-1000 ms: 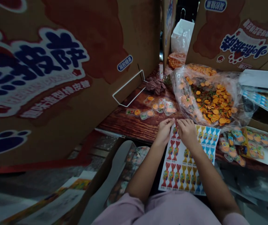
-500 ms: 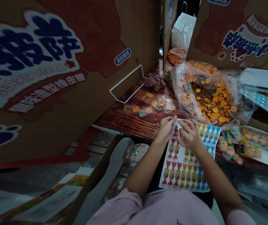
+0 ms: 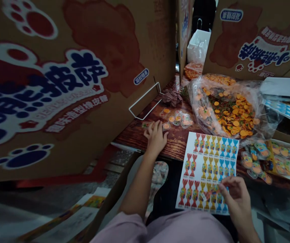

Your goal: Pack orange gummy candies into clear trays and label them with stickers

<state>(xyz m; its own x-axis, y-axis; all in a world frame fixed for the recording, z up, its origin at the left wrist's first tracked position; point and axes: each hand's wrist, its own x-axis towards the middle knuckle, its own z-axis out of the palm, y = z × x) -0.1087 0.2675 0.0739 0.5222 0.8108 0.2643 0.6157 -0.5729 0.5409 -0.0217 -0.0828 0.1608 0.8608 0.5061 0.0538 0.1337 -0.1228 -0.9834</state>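
My left hand [image 3: 156, 138] reaches over the wooden table, fingers stretched forward and thumb apart, at a small clear candy pack [image 3: 146, 125]. Its fingertips partly cover that pack; another pack [image 3: 166, 126] lies beside them. Further back sit several similar clear packs [image 3: 182, 118] with orange discs inside. Between thumb and fingers, my right hand [image 3: 237, 199] pinches a small red candy-shaped sticker [image 3: 207, 194] by one end, above the sticker sheet [image 3: 196, 165]. This white sheet carries rows of red, yellow and blue stickers, with bare gaps in the upper rows, and rests over my lap and the table edge.
A large plastic bag [image 3: 195, 98] of orange discs lies open behind the sheet. Filled packs [image 3: 256, 162] are piled at the right, near a yellow-edged package [image 3: 273, 157]. Printed cartons [image 3: 139, 47] wall off the left and back. A white wire frame [image 3: 142, 118] juts over the table.
My left hand has left the sheet's top edge and moved left to the packs. My right hand has drawn back toward me with a red sticker peeled from the top row.
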